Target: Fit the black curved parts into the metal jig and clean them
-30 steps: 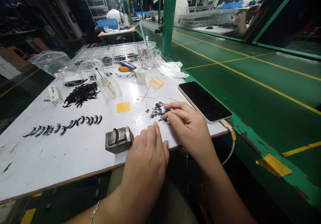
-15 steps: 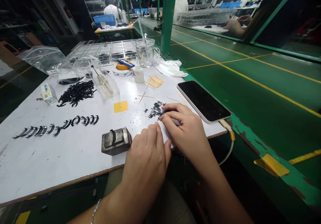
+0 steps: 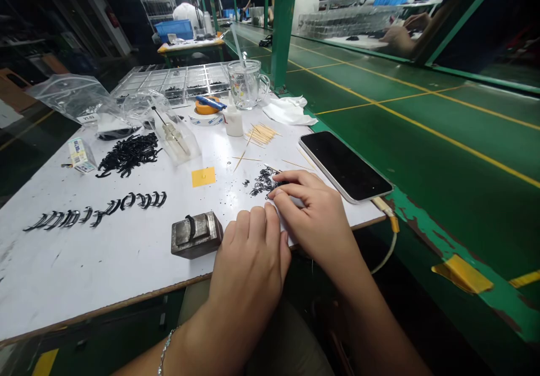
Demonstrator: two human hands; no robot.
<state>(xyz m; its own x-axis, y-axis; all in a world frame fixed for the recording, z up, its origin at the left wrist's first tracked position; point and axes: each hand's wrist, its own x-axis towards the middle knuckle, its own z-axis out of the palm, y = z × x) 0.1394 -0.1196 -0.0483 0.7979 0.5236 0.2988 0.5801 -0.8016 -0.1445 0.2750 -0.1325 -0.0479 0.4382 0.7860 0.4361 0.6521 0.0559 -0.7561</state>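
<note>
My left hand (image 3: 252,252) rests at the table's front edge with curled fingers. Their tips are hidden, so anything held there cannot be made out. Just left of it stands a metal block (image 3: 196,235) with a curved black strip (image 3: 190,227) on top. My right hand (image 3: 310,204) reaches over a heap of tiny black rings (image 3: 262,182). Its thumb and index finger meet in a pinch at the heap's near side, and whatever they grip is too small to name. The other fingertips touch the edge of the heap.
Curved black pieces (image 3: 141,199) lie in a row on the left, below a larger black pile (image 3: 129,154). Toothpicks (image 3: 262,135), a small white bottle (image 3: 233,122), a glass mug (image 3: 245,86) and tape (image 3: 207,106) stand farther back. A phone (image 3: 346,165) lies right, its cable attached.
The view has shifted slightly. Both hands stay in nearly the same place, with the right fingers still pinched at the rings.
</note>
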